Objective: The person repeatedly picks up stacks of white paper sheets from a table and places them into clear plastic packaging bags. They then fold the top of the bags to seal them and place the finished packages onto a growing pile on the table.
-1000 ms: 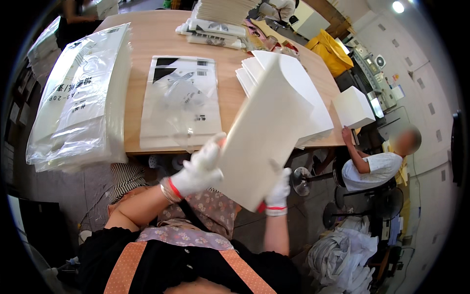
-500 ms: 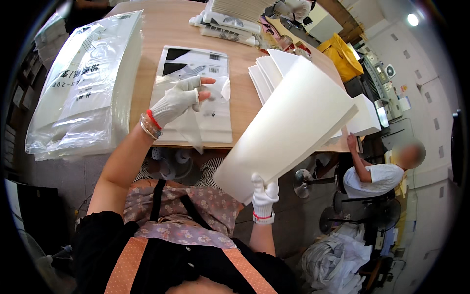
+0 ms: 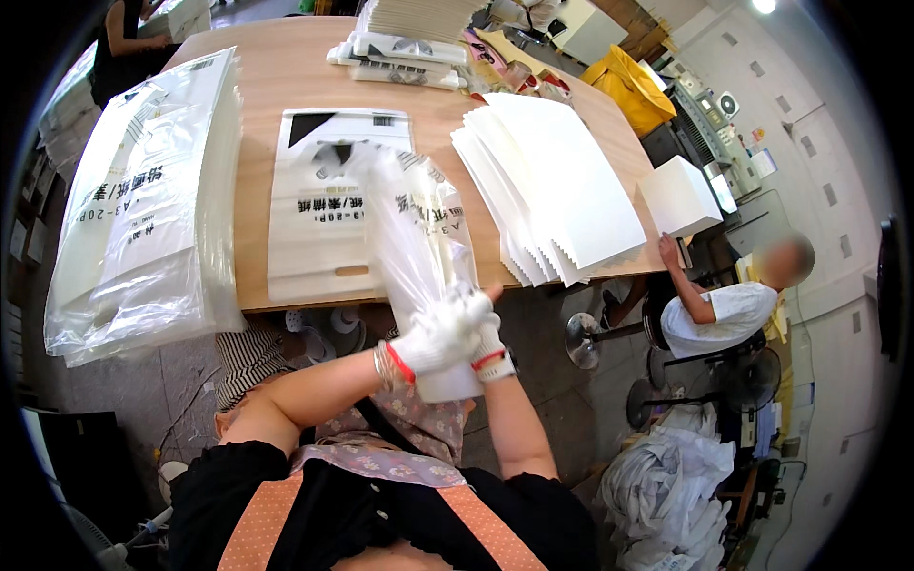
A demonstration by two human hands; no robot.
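In front of my body, near the table's front edge, my left hand [image 3: 438, 335] is closed on a clear printed plastic bag [image 3: 395, 247]. Motion blurs that hand. My right hand [image 3: 487, 343], just beside and partly behind it, grips a bent sheaf of white paper [image 3: 447, 384] whose lower end shows under my wrists. Most of the sheaf appears to be inside the bag. Both hands wear white gloves with bare fingertips. Beyond them, a flat printed bag [image 3: 319, 228] with a handle slot lies on the table.
A tall pile of clear printed bags [image 3: 143, 219] overhangs the table's left front. Fanned white paper stacks [image 3: 562, 181] lie to the right. Packed bundles [image 3: 405, 57] and a yellow bag [image 3: 628, 90] stand farther back. A seated person [image 3: 714, 319] works at the right, beside a white block [image 3: 681, 195].
My left hand has come down and right to meet my right hand, bringing a bag with it. The paper sheaf has swung left and more upright, and now sits largely within the bag.
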